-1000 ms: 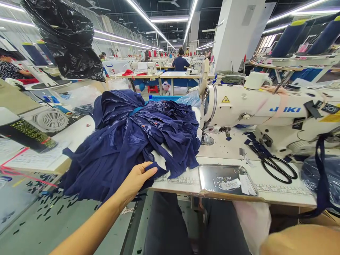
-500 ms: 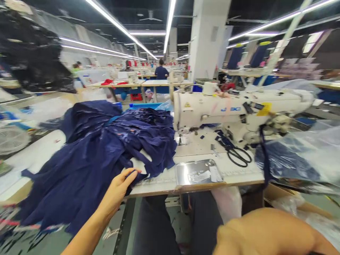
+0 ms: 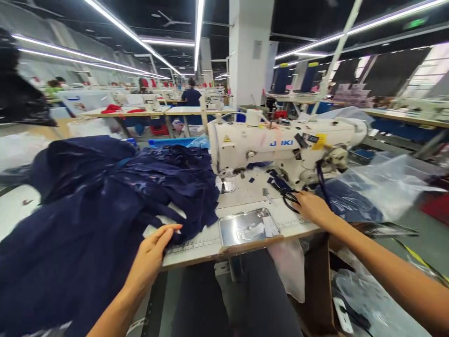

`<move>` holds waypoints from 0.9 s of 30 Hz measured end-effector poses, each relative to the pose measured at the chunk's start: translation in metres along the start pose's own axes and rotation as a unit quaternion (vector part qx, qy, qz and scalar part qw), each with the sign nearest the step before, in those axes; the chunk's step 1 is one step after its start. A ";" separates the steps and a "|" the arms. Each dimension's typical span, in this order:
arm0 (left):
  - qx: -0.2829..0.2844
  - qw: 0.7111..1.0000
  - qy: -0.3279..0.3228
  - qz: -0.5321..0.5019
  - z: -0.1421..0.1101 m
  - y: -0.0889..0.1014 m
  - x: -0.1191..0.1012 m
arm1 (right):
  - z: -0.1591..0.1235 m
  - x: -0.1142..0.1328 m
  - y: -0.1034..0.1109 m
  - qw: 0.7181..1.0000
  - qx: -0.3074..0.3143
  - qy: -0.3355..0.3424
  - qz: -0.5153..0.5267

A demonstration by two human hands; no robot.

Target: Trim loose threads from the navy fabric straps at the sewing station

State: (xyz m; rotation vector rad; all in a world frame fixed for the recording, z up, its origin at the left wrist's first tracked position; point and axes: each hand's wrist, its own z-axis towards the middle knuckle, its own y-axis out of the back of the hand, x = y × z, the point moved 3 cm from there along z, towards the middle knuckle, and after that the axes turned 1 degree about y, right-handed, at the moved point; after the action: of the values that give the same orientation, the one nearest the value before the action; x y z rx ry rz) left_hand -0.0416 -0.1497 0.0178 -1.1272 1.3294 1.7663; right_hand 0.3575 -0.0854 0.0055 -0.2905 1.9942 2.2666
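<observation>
My left hand (image 3: 152, 252) is closed, thumb against fingers, at the front edge of a big heap of navy fabric (image 3: 94, 201) on the left of the sewing table. Small white pieces (image 3: 175, 210) show among the folds just beyond its fingertips. On the right, my right hand (image 3: 312, 207) has its fingers at the black loops of the scissors (image 3: 290, 199), which lie on the table with the blades pointing away. Navy scraps (image 3: 275, 180) cover part of the blades. Between my hands stands a white sewing machine (image 3: 263, 142), its needle area beside the fabric.
A shiny metal plate (image 3: 245, 227) with white labels lies at the table's front edge. Bagged navy fabric (image 3: 351, 199) lies to the right. An open cardboard box (image 3: 317, 285) sits below the table, right of my legs. A person (image 3: 191, 95) sits farther back.
My right hand has moved from the lower right foreground up to the scissors' loops. My left hand stays by the fabric's front edge. The camera view has turned to the right.
</observation>
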 end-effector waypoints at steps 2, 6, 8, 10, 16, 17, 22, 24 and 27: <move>0.031 0.997 0.028 -0.059 -0.002 -0.002 0.007 | 0.005 -0.002 -0.010 1.000 0.021 0.007 0.001; 0.062 0.988 0.057 -0.130 -0.007 -0.001 0.016 | 0.016 -0.009 -0.017 0.998 0.042 0.022 0.040; 0.077 0.982 0.059 -0.160 -0.011 0.000 0.019 | 0.019 -0.015 -0.019 0.994 0.049 0.031 0.088; 0.089 0.977 0.063 -0.183 -0.013 0.001 0.020 | 0.020 -0.023 -0.024 0.984 0.061 0.018 0.165; 0.067 0.976 0.059 -0.198 -0.016 0.000 0.017 | 0.005 -0.001 -0.015 0.925 0.030 0.037 0.377; 0.061 0.977 0.052 -0.197 -0.017 0.000 0.015 | 0.000 0.013 -0.006 0.923 0.022 0.064 0.378; 0.032 0.982 0.019 -0.186 -0.019 -0.002 0.004 | -0.020 0.099 0.057 0.916 0.068 0.217 0.330; 0.028 0.983 0.009 -0.181 -0.020 -0.002 0.002 | -0.022 0.129 0.074 0.910 0.084 0.272 0.302; 0.015 0.985 -0.004 -0.174 -0.023 0.001 0.002 | -0.020 0.160 0.084 0.903 0.098 0.309 0.282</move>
State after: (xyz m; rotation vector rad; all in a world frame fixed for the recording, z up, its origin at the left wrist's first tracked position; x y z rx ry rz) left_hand -0.0371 -0.1720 0.0140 -1.2480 1.0728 1.4878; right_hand 0.1860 -0.1233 0.0501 -0.5253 2.9349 2.4623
